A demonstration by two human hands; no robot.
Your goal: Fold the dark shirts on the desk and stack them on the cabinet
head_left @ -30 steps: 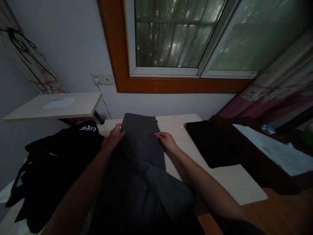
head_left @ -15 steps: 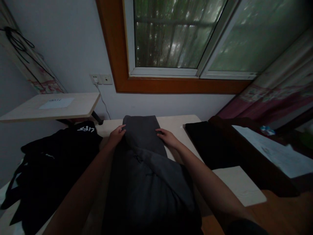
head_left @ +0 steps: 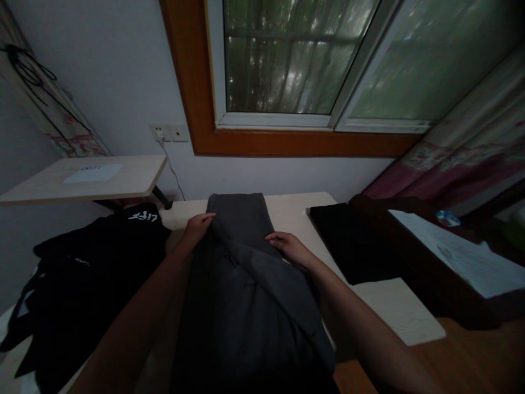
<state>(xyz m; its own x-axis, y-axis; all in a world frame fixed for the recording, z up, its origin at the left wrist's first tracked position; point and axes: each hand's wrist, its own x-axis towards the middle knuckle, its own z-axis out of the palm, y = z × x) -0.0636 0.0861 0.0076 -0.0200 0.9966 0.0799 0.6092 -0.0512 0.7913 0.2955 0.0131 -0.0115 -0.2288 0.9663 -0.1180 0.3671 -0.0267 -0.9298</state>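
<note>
Though rumpled — gray cloth [head_left: 243, 221] between left grip [head_left: 197, 227] and right grip [head_left: 292, 248].

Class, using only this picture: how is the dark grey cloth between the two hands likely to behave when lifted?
The dark grey cloth would probably flop, since it shows soft creases and a loose diagonal fold. It seems unlikely to roll, as its far end lies flat on the table. It looks hard to break: no rigid parts show.
</note>
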